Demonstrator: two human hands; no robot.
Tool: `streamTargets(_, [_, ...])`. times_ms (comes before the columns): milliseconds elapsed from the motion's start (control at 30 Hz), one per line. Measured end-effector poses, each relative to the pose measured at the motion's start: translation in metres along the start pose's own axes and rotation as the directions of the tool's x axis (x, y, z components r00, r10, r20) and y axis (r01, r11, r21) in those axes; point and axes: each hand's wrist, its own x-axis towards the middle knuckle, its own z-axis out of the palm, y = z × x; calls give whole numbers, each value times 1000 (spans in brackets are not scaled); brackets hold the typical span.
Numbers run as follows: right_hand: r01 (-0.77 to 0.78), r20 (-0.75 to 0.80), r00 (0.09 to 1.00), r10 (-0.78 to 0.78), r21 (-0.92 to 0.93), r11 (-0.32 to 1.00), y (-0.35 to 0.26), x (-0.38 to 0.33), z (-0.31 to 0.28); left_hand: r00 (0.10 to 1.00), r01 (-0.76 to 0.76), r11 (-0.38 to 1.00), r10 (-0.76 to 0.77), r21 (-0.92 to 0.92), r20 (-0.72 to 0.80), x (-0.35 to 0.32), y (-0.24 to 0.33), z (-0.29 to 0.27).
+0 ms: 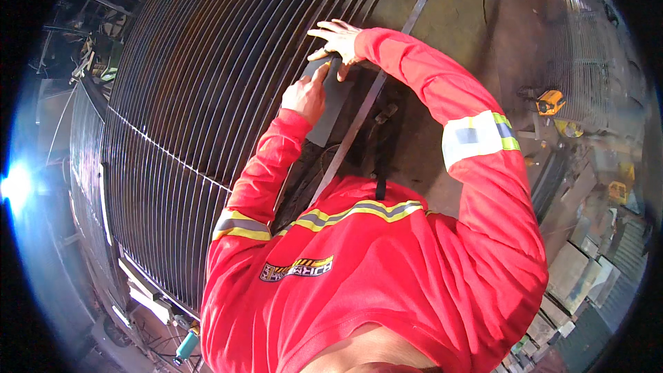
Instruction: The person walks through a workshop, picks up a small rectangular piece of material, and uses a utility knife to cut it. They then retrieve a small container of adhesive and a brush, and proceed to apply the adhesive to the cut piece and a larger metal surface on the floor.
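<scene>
Both red-sleeved arms are raised to the right edge of a large curved grille of thin metal bars (pixel 207 97). The left hand (pixel 304 99) is closed, thumb pressed on a dark grey flat rectangular sheet (pixel 330 107). The right hand (pixel 338 41) grips the sheet's top end, fingers spread. A long flat steel strip (pixel 359 124) runs alongside. A yellow power tool (pixel 550 102) lies well apart on the floor.

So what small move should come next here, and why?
Probably slide the dark flat rectangular sheet along the metal bar grating: the left hand and right hand both press its upper end against the bars.
</scene>
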Motion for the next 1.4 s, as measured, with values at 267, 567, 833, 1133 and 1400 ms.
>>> streamTargets(267, [-45,45,998,44,10,999,-7,-6,-6,994,6,994,-18,112,104,28,7,-4])
streamTargets(567, [-96,53,994,94,33,995,0,0,6,993,-30,996,19,88,118,45,6,-3])
streamTargets(833, [-116,58,992,113,49,992,5,6,13,975,21,988,-54,150,217,40,13,-23])
streamTargets(1133, [-130,85,988,126,52,990,-5,-7,1,989,1,996,-15,93,150,21,2,-19])
streamTargets(1400, [-96,58,994,92,72,993,-2,-5,3,975,7,992,-35,129,218,41,2,-10])
